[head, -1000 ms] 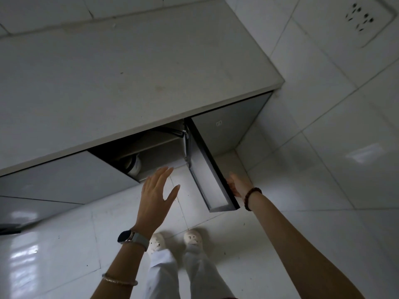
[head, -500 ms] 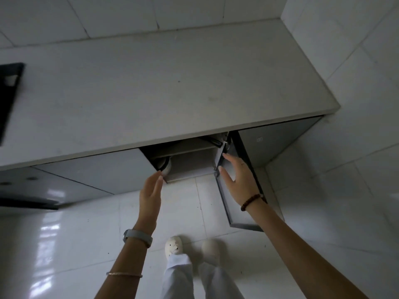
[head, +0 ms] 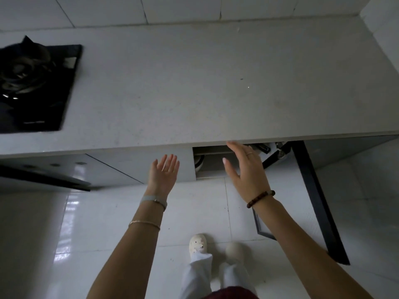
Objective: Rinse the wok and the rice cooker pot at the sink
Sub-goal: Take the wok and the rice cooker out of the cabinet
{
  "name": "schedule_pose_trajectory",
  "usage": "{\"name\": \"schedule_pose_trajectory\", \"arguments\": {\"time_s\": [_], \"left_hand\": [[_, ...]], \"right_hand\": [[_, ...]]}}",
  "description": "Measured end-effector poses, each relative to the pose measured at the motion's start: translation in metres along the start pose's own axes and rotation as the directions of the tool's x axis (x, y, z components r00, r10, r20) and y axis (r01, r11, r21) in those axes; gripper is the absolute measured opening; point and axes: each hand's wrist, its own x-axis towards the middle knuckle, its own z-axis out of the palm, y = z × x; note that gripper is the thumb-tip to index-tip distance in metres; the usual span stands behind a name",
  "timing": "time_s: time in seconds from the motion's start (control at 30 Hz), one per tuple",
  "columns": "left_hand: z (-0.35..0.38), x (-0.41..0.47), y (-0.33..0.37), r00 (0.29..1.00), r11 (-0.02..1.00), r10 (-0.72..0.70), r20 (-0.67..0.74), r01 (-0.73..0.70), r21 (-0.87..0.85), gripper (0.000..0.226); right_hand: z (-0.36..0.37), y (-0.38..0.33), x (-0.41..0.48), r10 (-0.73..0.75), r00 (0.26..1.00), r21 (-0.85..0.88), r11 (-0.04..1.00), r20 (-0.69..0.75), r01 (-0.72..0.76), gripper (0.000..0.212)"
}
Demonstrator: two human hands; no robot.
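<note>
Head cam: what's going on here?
A person stands at a kitchen counter with the cabinet door below it swung open. Both hands are empty with fingers straight: the left hand is held in front of the shut cabinet front beside the opening, and the right hand reaches into the opening under the counter edge. A pale round rim shows inside, too hidden to identify. A gas stove sits at the left. No sink is in view, so rinsing has not begun.

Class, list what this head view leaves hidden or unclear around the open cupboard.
Head view:
Cupboard inside: mostly hidden by the countertop and right hand.
Pale round thing inside: only an edge shows, unidentifiable.
Stove: blurred, cut by the left edge.
Sink: out of frame.
</note>
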Motion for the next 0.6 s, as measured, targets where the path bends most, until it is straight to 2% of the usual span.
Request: {"name": "schedule_pose_trajectory", "arguments": {"time_s": [0.03, 0.07, 0.23, 0.33, 0.6], "left_hand": [[0.009, 0.001, 0.003, 0.996, 1.0, -0.015, 0.087, 0.015, 0.001, 0.048], [0.013, 0.004, 0.003, 0.994, 1.0, -0.004, 0.111, 0.007, -0.03, 0.047], [0.023, 0.025, 0.002, 0.995, 1.0, -0.01, 0.096, 0.012, -0.018, 0.049], [0.031, 0.026, -0.002, 0.995, 0.993, 0.021, 0.099, -0.01, -0.115, 0.049], [0.041, 0.033, -0.013, 0.995, 0.982, 0.044, 0.092, -0.027, -0.185, 0.046]], "right_hand": [[0.004, -0.002, 0.003, 0.003, 1.0, -0.002, 1.0, -0.003, -0.003, 0.045], [0.008, -0.003, 0.006, 0.007, 1.0, 0.0, 1.0, -0.008, -0.007, 0.045], [0.017, -0.003, 0.015, 0.009, 1.0, 0.004, 1.0, -0.021, -0.009, 0.042], [0.018, 0.002, 0.017, 0.013, 1.0, -0.004, 1.0, -0.013, -0.013, 0.041], [0.005, 0.016, 0.023, 0.023, 1.0, -0.019, 1.0, -0.017, -0.024, 0.043]]}}
